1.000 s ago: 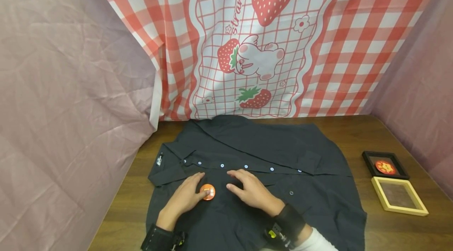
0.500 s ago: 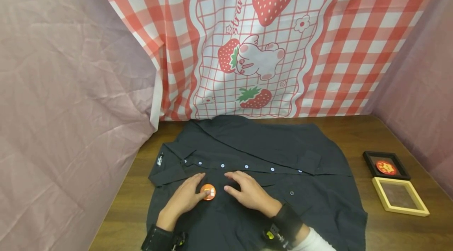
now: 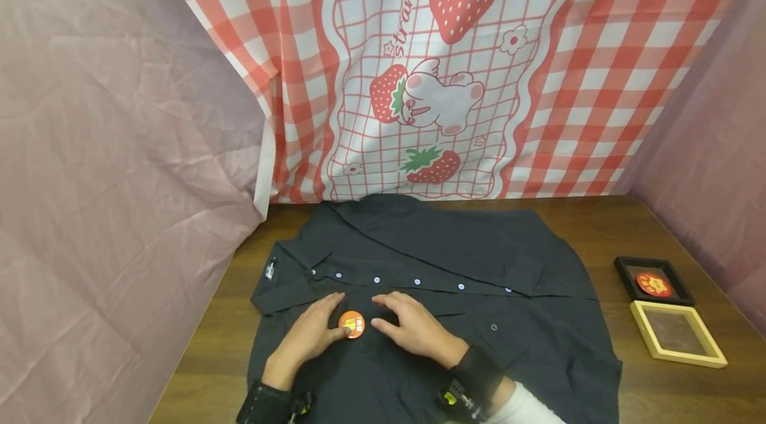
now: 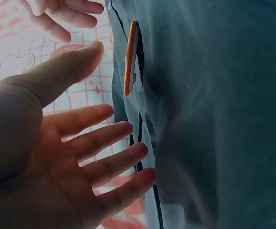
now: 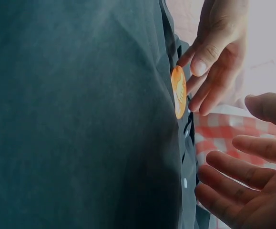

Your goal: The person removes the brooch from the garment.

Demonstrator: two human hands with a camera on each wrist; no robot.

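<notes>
A dark navy button-up shirt [image 3: 383,371] lies spread on the wooden table, its collar to the left. On its front sits a round orange badge [image 3: 353,324] with a yellow figure, seen edge-on in the left wrist view. My left hand [image 3: 305,334] is just left of the badge, fingers extended, thumb close to its rim; in the left wrist view thumb and fingers are apart from it. To the right of the badge is my right hand [image 3: 419,331], its fingers relaxed and holding nothing. The right wrist view shows the orange badge [image 5: 178,93] between both hands.
At the right of the table lie a black frame [image 3: 627,284] holding a red-and-yellow round badge [image 3: 653,284] and a pale wooden frame [image 3: 649,337]. A strawberry-print checked cloth [image 3: 431,78] hangs behind, and pink cloth [image 3: 120,178] covers the left side.
My right hand has moved left, closer to the badge. My left thumb has drawn back slightly from over the badge, uncovering more of its face. The shirt and frames stay put.
</notes>
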